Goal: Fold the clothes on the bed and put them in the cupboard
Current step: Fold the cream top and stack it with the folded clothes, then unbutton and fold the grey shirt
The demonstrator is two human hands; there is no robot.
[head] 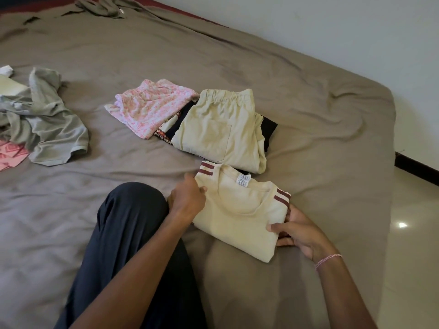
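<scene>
A folded cream T-shirt with maroon sleeve stripes lies on the brown bed sheet in front of me. My left hand grips its left edge. My right hand pinches its right edge, thumb on top and fingers underneath. Just beyond it sit folded beige shorts on top of a dark patterned garment. A folded pink floral piece lies to their left.
An unfolded grey shirt is heaped at the left with a pink garment beside it. Another grey garment lies at the far edge. My dark-trousered knee rests on the bed. Tiled floor is at right.
</scene>
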